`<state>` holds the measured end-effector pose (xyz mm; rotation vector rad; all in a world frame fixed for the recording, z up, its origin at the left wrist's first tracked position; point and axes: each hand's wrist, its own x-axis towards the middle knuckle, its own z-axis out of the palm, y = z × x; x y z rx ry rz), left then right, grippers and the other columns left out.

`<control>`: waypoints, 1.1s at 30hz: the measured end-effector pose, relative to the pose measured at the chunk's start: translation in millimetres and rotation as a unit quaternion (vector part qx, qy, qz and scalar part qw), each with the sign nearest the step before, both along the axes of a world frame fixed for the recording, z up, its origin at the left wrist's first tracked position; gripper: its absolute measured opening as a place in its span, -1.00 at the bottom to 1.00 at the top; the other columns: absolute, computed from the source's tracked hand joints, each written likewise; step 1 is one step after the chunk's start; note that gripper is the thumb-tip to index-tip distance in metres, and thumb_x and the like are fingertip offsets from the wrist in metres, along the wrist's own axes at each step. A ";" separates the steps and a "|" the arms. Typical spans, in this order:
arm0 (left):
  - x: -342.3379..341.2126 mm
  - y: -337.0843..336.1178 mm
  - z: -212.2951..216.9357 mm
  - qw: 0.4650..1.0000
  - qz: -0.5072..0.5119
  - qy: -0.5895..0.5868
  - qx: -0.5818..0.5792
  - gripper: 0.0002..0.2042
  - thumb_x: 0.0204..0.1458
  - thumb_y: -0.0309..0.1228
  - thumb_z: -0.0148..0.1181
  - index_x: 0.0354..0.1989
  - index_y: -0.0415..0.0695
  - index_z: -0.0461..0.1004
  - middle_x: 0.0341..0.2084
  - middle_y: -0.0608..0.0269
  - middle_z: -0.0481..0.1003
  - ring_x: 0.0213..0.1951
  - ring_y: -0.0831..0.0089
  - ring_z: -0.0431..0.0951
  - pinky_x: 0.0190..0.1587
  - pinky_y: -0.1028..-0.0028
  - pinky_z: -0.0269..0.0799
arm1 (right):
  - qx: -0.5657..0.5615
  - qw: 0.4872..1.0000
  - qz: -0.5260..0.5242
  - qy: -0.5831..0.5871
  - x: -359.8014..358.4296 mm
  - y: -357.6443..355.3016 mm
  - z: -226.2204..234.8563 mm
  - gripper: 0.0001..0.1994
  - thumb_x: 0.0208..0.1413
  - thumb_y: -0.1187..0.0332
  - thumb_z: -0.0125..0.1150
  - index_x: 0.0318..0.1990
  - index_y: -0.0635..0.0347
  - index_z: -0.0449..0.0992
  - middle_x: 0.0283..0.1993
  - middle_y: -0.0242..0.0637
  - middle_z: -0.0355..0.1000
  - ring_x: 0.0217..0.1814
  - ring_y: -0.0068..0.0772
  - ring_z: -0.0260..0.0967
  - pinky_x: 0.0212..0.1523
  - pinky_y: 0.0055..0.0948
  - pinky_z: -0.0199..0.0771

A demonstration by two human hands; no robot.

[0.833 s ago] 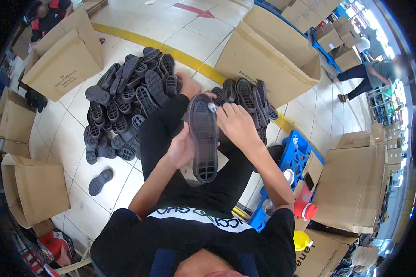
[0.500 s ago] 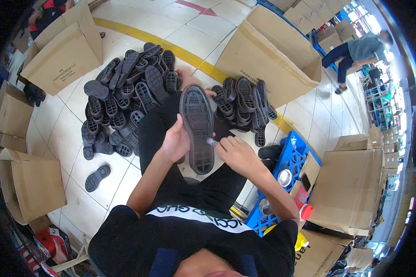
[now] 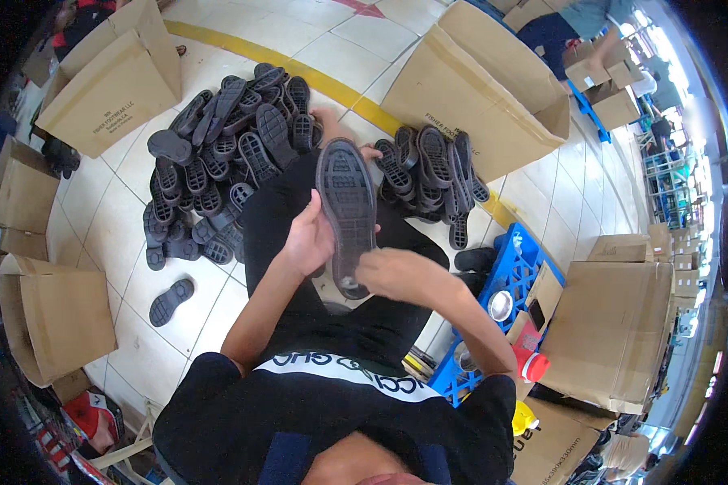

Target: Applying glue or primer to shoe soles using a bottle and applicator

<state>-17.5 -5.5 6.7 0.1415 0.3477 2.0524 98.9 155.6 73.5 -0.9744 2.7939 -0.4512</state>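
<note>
Above the lap, left hand (image 3: pixel 306 241) grips a dark shoe sole (image 3: pixel 346 212) tread-up for inspection; right hand (image 3: pixel 396 273), fingers curled, works its heel end.

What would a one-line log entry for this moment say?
left hand: holds shoe sole | right hand: at sole's near end | piles of soles on floor

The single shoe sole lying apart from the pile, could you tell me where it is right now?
In the head view, the lone sole lies on the tiled floor to the person's left, just below the big sole pile and right of a cardboard box.
</note>
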 end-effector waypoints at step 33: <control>6.5 17.1 -62.4 0.978 0.067 -0.067 -0.185 -0.39 0.31 0.06 -0.43 0.28 -0.16 0.21 0.19 0.04 0.33 0.17 0.07 0.37 0.27 0.09 0.22 | -0.185 0.937 -0.244 0.167 39.3 17.5 -40.5 -0.83 -0.01 0.46 0.25 -0.24 0.24 0.47 -0.21 -0.24 0.40 -0.23 -0.32 0.40 -0.24 -0.41 0.42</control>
